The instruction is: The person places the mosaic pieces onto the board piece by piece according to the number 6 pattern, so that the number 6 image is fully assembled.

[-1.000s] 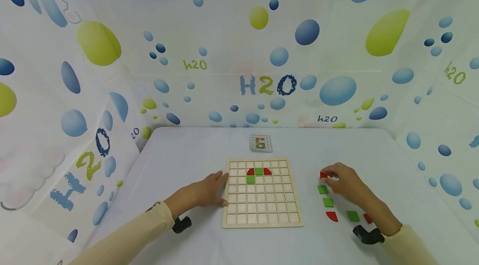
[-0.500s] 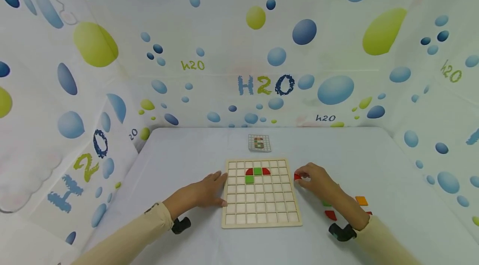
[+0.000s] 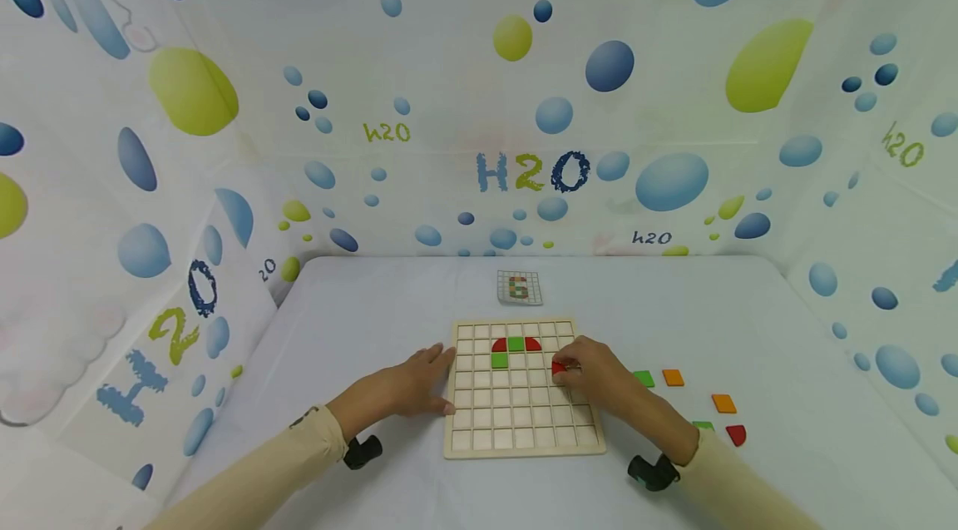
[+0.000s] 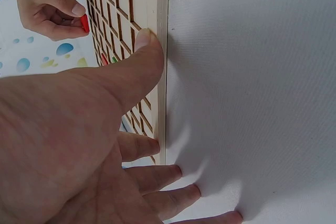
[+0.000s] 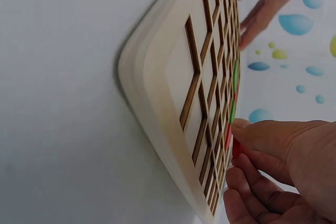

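Note:
A wooden grid board (image 3: 524,455) lies on the white table. In its upper rows sit a green square tile (image 3: 516,344) between two red rounded tiles, and another green tile (image 3: 499,360) below the left one. My left hand (image 3: 419,383) rests at the board's left edge, its thumb (image 4: 149,51) against the frame and the fingers spread, some touching the table. Over the board's right part, my right hand (image 3: 599,376) pinches a red tile (image 3: 557,368) between thumb and fingers. The same red tile (image 5: 235,148) shows at the fingertips in the right wrist view, partly covered by them.
Right of the board lie loose tiles: a green one (image 3: 644,378), two orange ones (image 3: 673,378), a red rounded one (image 3: 737,435) and a green one (image 3: 702,425) half hidden by the right forearm. Behind the board lies a small card (image 3: 520,287) with a grid pattern.
My right hand has carried the red tile leftward from the loose tiles to over the board's right part. My left hand stays at the board's edge.

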The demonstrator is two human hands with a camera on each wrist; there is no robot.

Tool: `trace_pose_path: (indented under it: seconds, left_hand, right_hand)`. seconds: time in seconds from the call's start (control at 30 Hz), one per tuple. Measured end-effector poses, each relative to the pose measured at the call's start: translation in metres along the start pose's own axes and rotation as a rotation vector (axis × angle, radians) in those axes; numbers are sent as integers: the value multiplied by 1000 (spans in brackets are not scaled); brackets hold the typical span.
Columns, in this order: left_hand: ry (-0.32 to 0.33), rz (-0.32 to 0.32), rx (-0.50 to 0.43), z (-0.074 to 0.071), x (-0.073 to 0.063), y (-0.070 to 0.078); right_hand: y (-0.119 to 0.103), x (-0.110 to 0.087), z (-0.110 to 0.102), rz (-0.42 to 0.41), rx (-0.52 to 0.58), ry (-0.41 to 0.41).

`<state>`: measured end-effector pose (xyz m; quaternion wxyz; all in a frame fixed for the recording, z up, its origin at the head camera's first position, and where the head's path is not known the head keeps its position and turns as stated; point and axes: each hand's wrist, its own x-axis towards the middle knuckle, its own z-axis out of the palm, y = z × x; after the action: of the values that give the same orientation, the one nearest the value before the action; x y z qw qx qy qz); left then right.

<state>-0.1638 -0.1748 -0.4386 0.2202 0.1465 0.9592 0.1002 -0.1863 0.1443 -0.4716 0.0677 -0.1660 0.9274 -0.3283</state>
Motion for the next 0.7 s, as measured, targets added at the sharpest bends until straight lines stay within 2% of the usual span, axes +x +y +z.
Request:
trace_pose_path:
  seconds: [0.5, 0.7]
  left_hand:
    - [-1, 3, 0, 0, 0, 0]
    - [0, 7, -6, 0, 0, 0]
  right_hand:
    - [-10, 5, 14, -122, -68, -18]
    - [-13, 6, 16, -133, -72, -29]
